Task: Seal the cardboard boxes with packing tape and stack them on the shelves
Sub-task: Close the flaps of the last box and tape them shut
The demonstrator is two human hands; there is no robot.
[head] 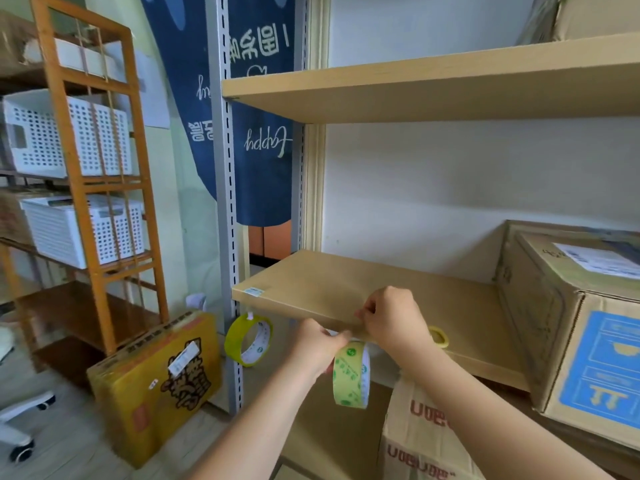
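A yellow-green tape roll (350, 377) hangs just below the front edge of the middle shelf (346, 285). My left hand (317, 346) holds the roll's top, fingers curled round it. My right hand (389, 315) pinches something small at the shelf edge, most likely the tape's free end. A second tape roll (248, 339) hangs from the shelf's left corner. A third, small roll (439, 336) peeks out behind my right wrist. A cardboard box with a blue print (571, 327) stands on the shelf at the right. Below my right arm is a box with red letters (422, 434).
A yellow printed box (156, 382) leans on the floor by the grey shelf upright (225, 202). An orange wooden rack (100, 188) with white baskets (69, 133) stands at the left. An upper shelf (433, 88) carries another box at the far right. An office chair base (24, 420) sits bottom left.
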